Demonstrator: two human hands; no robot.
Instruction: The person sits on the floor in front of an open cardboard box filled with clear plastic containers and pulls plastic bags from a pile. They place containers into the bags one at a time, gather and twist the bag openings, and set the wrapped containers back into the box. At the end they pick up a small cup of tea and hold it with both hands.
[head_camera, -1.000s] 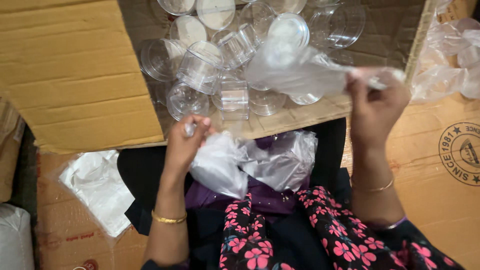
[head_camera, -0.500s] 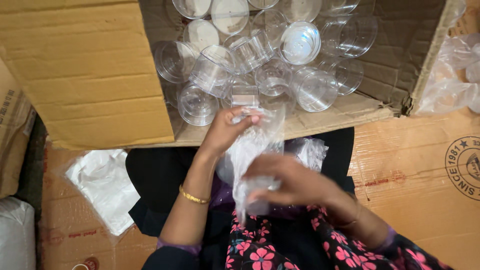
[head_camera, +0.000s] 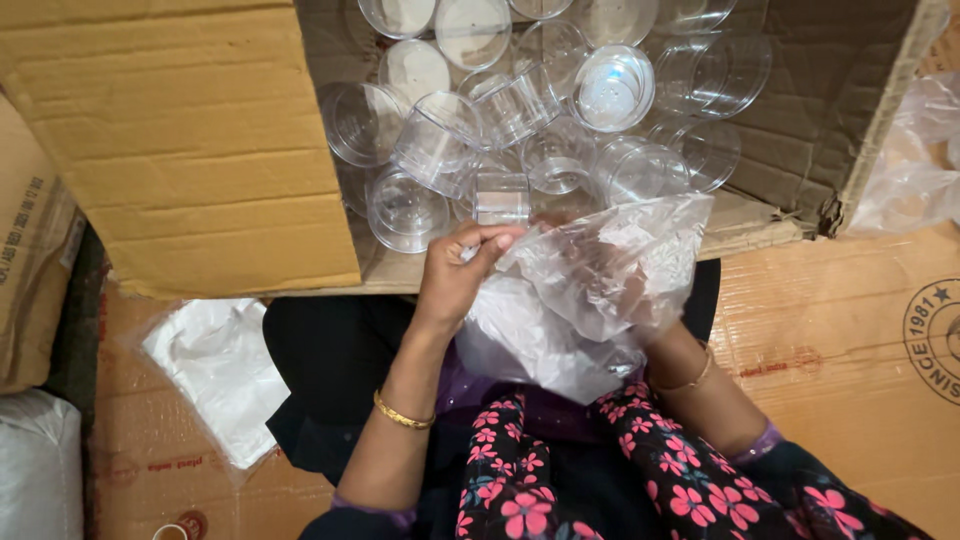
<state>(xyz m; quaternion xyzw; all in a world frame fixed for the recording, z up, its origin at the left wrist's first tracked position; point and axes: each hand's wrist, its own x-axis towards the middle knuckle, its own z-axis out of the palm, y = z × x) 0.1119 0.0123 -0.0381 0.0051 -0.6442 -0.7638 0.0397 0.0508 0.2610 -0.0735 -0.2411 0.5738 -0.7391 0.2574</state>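
Note:
My left hand (head_camera: 457, 275) pinches the upper edge of a thin clear plastic bag (head_camera: 590, 290) just in front of an open cardboard box (head_camera: 200, 150). My right hand (head_camera: 625, 285) is inside the bag, seen blurred through the film, with only its wrist and gold bangle (head_camera: 690, 378) showing outside. What the right hand holds inside cannot be made out. The box holds several clear round plastic containers (head_camera: 440, 140), some upright, some on their sides. A crumpled mass of more clear film (head_camera: 520, 345) lies in my lap under the bag.
A flat pile of white plastic bags (head_camera: 215, 365) lies on the cardboard floor sheet at my left. Another clear bag (head_camera: 915, 170) sits at the right edge beside the box. A brown carton (head_camera: 30, 260) and a white sack (head_camera: 35, 465) are at far left.
My right hand has gone from stretching the film up at the right, down to my lap, and now into the bag. My left hand has stayed at the bag's top edge.

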